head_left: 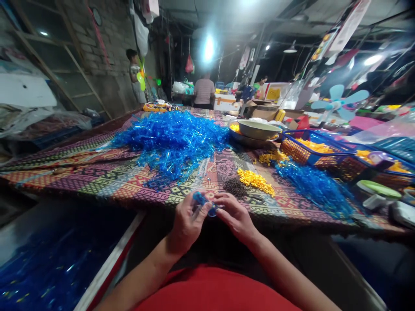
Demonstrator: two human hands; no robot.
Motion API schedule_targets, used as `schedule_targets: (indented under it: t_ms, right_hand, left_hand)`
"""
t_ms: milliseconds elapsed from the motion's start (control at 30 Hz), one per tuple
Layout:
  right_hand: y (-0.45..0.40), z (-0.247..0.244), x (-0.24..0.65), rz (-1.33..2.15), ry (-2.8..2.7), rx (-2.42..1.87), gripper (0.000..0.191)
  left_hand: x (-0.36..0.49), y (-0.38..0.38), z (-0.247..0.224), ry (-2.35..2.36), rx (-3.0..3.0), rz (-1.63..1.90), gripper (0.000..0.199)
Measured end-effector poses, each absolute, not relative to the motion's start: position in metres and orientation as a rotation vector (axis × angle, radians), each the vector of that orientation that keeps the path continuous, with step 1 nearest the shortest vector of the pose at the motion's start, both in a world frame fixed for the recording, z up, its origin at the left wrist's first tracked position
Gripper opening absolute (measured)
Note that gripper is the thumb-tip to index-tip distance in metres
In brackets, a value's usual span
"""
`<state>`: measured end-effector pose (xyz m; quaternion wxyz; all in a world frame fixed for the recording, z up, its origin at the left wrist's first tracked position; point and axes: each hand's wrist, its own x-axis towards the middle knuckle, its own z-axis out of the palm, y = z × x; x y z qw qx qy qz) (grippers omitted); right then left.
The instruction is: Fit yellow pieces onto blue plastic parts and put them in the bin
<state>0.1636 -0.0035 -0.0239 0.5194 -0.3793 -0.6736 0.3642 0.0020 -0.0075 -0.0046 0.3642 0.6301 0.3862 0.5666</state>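
Between my hands, just off the table's front edge, is a small translucent blue plastic piece (pixel 212 211). My left hand (pixel 189 218) is closed around it, thumb pressed on top. The fingers of my right hand (pixel 236 215) are curled at its right end, pinched together; what they hold there is too small to make out. Beyond my hands lie a small pile of dark brown bits (pixel 235 187) and a pile of small yellow parts (pixel 256 181). A large heap of clear blue plastic pieces (pixel 175 138) spreads over the patterned cloth (pixel 223 166).
Right of the yellow parts lies a second blue pile (pixel 319 188). Bowls (pixel 259 129) and a blue basket (pixel 313 149) with yellow parts stand behind it. A box of blue pieces (pixel 48 259) sits low at left. A fan (pixel 339 101) and several people are farther back.
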Motion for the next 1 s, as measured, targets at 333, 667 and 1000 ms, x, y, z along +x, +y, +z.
schedule_targets:
  t_ms: [333, 667, 1000]
  right_hand:
    - [-0.011, 0.035, 0.161, 0.318, -1.92, -0.713, 0.016]
    - [-0.011, 0.013, 0.149, 0.463, -1.949, -0.753, 0.016]
    - [0.034, -0.035, 0.201, 0.739, -1.598, -1.153, 0.029]
  left_hand:
    - [-0.004, -0.009, 0.003, 0.693, 2.217, 1.193, 0.017]
    - [-0.019, -0.011, -0.013, 0.903, 2.59, 1.137, 0.023]
    - [-0.232, -0.025, -0.045, 2.355, 2.089, 0.066, 0.035]
